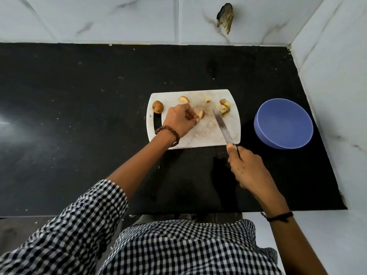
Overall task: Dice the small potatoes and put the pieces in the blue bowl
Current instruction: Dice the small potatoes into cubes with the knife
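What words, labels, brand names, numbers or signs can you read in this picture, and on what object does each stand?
None: no text can be read anywhere.
The blue bowl, white cutting board, black countertop and marble wall tiles bear no print.
The knife gripped by the right hand and the potato piece pinched by the left hand are unmarked.

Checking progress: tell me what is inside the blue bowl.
The blue bowl shows a bare blue inside, no potato pieces. The cut pieces lie on the cutting board. The bowl's near inner wall is hidden behind its rim.
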Motion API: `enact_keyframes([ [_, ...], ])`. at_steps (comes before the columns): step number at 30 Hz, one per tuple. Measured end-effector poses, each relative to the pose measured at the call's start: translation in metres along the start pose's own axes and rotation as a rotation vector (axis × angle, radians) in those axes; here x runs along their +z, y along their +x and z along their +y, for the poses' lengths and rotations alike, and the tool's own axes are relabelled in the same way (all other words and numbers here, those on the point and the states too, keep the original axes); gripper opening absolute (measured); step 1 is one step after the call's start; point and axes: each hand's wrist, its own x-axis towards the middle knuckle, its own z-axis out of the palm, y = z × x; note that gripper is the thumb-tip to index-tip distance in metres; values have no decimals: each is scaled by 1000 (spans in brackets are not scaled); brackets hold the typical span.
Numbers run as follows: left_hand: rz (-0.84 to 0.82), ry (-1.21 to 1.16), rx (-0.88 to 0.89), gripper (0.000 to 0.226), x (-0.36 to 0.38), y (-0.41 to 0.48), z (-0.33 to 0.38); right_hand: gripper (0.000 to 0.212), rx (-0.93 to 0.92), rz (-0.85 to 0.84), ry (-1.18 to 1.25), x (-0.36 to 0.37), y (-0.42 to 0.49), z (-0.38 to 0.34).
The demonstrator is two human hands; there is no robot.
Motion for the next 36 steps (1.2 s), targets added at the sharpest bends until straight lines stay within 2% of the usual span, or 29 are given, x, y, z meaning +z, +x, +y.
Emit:
enact_keyframes([
  [3,-44,-157,-36,18,2,-11,-3,45,8,0,53,7,3,3],
  [6,-89,-201,2,20,10,-15,1,46,25,22,118,12,6,4],
  [10,-76,-96,127,14,23,-12,12,46,39,72,206,16,9,2],
  [13,-37,37,146,11,31,-6,13,47,39,112,215,18,14,2],
  [16,-7,127,129,12,32,-4,9,48,8,113,160,20,18,2],
  [22,-17,196,230,16,32,-7,5,49,-27,89,8,33,20,2],
  [36,11,260,228,10,35,-4,13,50,-37,80,-225,44,28,-2],
])
